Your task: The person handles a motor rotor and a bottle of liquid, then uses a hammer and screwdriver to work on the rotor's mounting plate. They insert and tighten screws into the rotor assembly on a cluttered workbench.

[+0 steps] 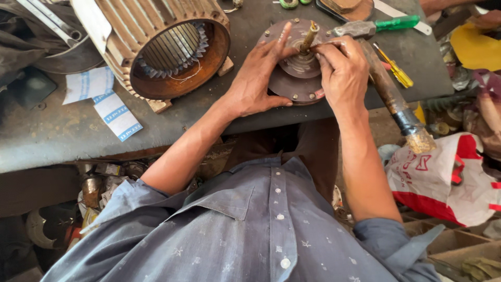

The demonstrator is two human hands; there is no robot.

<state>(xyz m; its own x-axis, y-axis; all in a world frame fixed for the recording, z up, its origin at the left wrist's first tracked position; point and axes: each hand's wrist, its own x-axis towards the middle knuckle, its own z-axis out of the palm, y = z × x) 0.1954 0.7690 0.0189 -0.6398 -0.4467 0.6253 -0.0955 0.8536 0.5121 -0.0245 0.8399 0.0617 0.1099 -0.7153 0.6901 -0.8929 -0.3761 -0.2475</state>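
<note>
A round rusty motor end plate (282, 86) with bolts around its rim and a short brass-coloured shaft (308, 36) lies on the dark workbench (68, 130) near its front edge. My left hand (258, 78) rests flat on the plate's left side, its fingers spread toward the shaft. My right hand (342, 70) sits on the plate's right side, its fingertips pinched at the hub beside the shaft. What they pinch is hidden.
A finned motor housing (162, 44) with windings inside lies at the left. A hammer (394, 99) juts over the right edge. A green-handled screwdriver (389, 24), a yellow tool (394, 68) and paper slips (104, 99) lie about. A red-and-white bag (449, 177) sits below.
</note>
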